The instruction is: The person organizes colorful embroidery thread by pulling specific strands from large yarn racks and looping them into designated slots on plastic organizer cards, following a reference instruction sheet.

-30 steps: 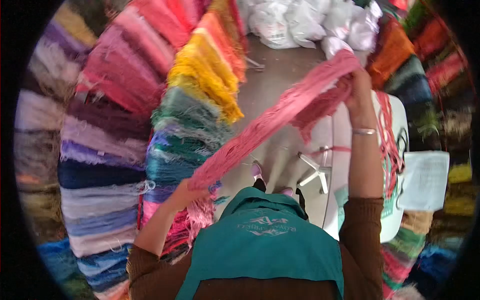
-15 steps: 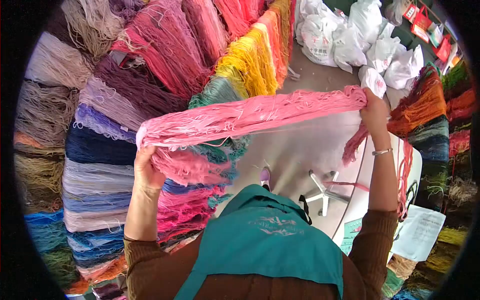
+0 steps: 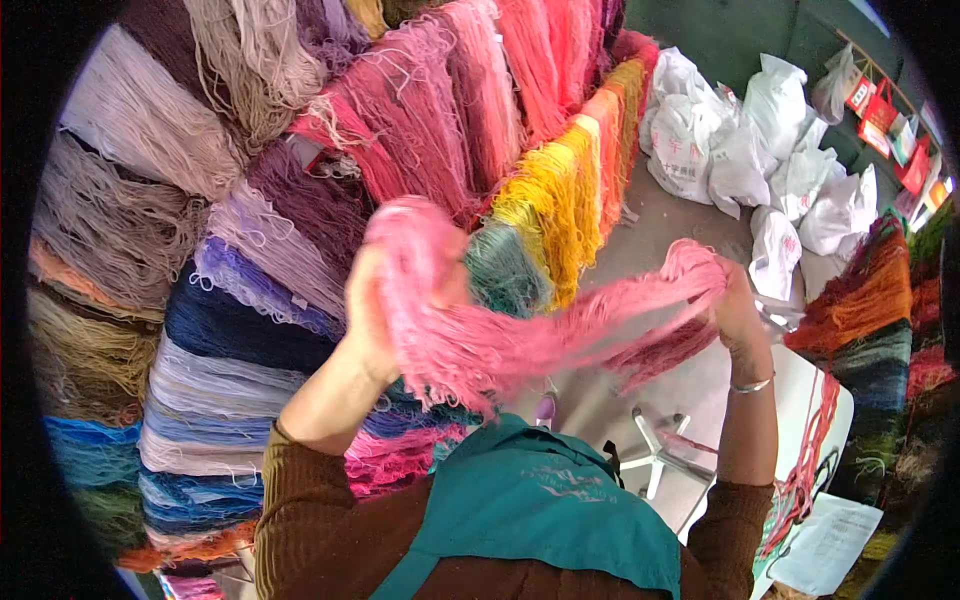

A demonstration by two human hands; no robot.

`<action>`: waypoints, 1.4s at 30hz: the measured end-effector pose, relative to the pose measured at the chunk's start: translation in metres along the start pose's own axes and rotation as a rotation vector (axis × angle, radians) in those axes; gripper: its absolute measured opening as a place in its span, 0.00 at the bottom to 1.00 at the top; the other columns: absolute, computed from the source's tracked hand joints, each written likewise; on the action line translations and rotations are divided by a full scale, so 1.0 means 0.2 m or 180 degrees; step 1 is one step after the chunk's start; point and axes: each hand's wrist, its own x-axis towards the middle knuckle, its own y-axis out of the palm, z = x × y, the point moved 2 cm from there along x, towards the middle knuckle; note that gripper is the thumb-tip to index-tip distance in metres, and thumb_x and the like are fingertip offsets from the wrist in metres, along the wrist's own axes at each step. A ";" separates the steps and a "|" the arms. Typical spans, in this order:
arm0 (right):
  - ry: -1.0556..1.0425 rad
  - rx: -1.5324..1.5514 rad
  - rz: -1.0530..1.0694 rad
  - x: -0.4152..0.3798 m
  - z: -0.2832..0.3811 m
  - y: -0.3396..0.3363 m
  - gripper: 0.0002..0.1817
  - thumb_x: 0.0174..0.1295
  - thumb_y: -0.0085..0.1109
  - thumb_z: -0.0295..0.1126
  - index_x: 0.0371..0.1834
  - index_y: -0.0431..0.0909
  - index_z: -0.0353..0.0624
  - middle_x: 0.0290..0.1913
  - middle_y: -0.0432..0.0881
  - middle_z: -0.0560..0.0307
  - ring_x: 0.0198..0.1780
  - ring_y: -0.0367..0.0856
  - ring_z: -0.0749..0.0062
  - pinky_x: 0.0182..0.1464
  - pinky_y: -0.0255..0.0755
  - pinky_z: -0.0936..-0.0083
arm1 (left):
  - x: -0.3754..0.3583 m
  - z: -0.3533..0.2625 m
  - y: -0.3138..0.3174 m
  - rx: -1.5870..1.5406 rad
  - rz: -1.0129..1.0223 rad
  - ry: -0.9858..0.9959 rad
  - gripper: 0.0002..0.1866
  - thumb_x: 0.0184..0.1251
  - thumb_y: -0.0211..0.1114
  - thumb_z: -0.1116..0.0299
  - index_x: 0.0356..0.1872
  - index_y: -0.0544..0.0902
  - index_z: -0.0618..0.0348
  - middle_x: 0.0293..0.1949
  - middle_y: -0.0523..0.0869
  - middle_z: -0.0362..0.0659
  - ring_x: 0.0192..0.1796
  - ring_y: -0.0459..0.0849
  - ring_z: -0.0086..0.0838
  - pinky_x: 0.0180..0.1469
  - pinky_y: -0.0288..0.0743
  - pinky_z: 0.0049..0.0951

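A pink skein of thread (image 3: pixel 530 345) sags between my two hands in front of my chest. My left hand (image 3: pixel 372 315) is closed around its left end, where the strands loop up over the hand and hang down below it; that end is blurred by motion. The skein's other end is gripped in my right hand (image 3: pixel 735 305), with a loop standing up over the fingers. A darker pink bunch of thread (image 3: pixel 665 355) hangs beside the right hand, below the skein.
Racks of hanging thread in many colours surround me, with yellow thread (image 3: pixel 550 200) ahead and navy thread (image 3: pixel 230 325) at left. White plastic bags (image 3: pixel 685 140) lie on the floor ahead right. A white table (image 3: pixel 825 400) with a paper sheet (image 3: pixel 828 545) stands at right, by a chair base (image 3: pixel 655 450).
The skein was stretched nearly straight and now sags in the middle. My left hand has moved up and inward, closer to the right. The view has shifted slightly.
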 end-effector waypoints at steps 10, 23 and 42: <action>-0.1769 -0.1875 0.0718 0.10 0.60 0.59 0.11 0.49 0.63 0.27 0.36 0.78 0.39 0.29 0.79 0.39 0.31 0.82 0.48 0.34 0.73 0.64 | 0.26 0.27 0.06 0.3648 0.1029 -0.0337 0.46 0.43 0.79 0.66 0.65 0.63 0.61 0.55 0.78 0.48 0.56 0.76 0.31 0.60 0.70 0.31; -0.1425 -0.1204 0.1901 0.19 0.70 0.44 0.15 0.46 0.68 0.27 0.37 0.78 0.35 0.30 0.82 0.45 0.34 0.84 0.59 0.38 0.74 0.68 | 0.08 -0.10 0.46 0.8989 -0.0346 0.1974 0.17 0.43 0.67 0.65 0.39 0.78 0.53 0.33 0.77 0.41 0.27 0.81 0.32 0.22 0.76 0.31; -0.2670 0.0932 0.0965 0.36 0.43 1.07 0.29 0.53 0.68 0.28 0.59 0.69 0.39 0.54 0.75 0.56 0.57 0.72 0.73 0.57 0.70 0.72 | 0.10 -0.26 0.59 0.6202 0.0765 0.2030 0.30 0.57 0.66 0.68 0.63 0.72 0.59 0.59 0.74 0.52 0.62 0.73 0.43 0.64 0.66 0.42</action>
